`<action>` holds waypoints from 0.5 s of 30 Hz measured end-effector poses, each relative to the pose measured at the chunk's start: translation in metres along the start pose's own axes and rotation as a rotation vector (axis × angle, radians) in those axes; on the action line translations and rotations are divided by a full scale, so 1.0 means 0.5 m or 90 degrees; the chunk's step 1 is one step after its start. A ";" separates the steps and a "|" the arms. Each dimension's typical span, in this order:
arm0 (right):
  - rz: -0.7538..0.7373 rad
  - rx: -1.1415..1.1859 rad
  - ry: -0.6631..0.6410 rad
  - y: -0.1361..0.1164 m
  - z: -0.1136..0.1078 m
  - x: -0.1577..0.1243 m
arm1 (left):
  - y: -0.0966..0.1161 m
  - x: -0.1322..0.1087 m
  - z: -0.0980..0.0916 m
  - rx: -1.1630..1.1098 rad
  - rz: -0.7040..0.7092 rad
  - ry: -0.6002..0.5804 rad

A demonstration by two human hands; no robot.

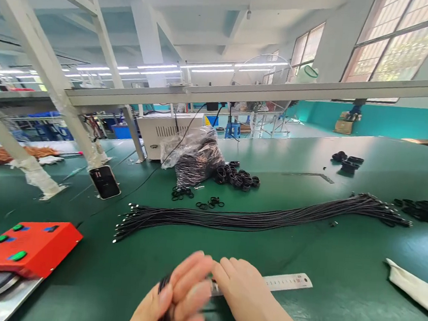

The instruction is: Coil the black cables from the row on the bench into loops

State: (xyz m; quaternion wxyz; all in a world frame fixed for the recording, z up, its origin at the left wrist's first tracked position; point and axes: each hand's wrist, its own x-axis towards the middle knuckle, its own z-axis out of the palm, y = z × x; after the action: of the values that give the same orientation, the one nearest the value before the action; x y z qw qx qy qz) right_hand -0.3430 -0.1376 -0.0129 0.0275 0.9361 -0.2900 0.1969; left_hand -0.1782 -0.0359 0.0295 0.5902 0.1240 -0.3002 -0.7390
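Observation:
Low in the middle of the view, my left hand (184, 296) is curled around a coiled black cable (165, 320), its fingers slightly blurred. My right hand (242, 291) is beside it, fingers bent together near the left fingertips; whatever they pinch is hidden. Beneath the right hand lies a steel ruler (289, 282), its far end showing. Beyond both hands a long bundle of straight black cables (231, 220) with metal plug ends stretches across the green table (251, 252).
At left sits a red box with buttons (40, 248); a phone (104, 181) leans by the white frame post (78, 135). Behind the cables are a plastic bag (199, 159) and coiled black cables (238, 178). Further black coils (425, 211) and a white strip (413, 287) lie right.

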 end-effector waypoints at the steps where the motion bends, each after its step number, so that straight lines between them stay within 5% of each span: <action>1: -0.026 -0.013 -0.001 -0.008 -0.006 -0.004 | 0.008 0.004 -0.007 0.005 0.064 0.026; 6: -0.137 -0.032 0.027 -0.031 -0.029 -0.027 | 0.011 0.031 -0.036 0.039 0.217 0.245; 11: -0.170 -0.051 0.116 -0.048 -0.035 -0.027 | -0.013 0.045 -0.025 0.061 0.219 0.416; 15: -0.210 -0.032 0.101 -0.034 -0.078 0.001 | -0.032 0.048 -0.015 0.156 0.148 0.483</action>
State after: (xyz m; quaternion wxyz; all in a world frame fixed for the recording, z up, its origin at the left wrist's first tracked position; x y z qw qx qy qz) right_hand -0.3469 -0.1172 0.0245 0.1053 0.9515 -0.1344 0.2558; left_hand -0.1934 -0.0587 0.0185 0.7192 0.4220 -0.1593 -0.5285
